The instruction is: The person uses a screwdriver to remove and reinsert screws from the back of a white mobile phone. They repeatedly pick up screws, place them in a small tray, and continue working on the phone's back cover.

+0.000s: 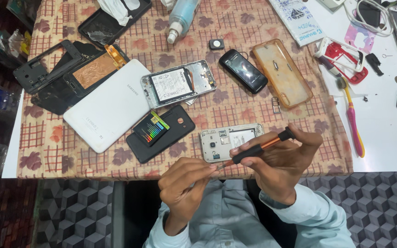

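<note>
Head view shows your right hand [279,160] wrapped around an orange-and-black screwdriver [259,147], held slantwise just above the table's near edge. Your left hand [184,181] pinches at its tip — fingers closed on it, though what sits between them is too small to tell. Just behind the screwdriver lies an opened phone frame [230,140] on the patterned tablecloth [47,138], beside a black phone back [161,133] and a white tablet [111,105].

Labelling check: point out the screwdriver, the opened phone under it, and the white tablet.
screwdriver [258,148], head view, orange shaft beside the black grip.
opened phone [217,138], head view, bare left part of its back.
white tablet [109,108], head view, middle of its back.
</note>
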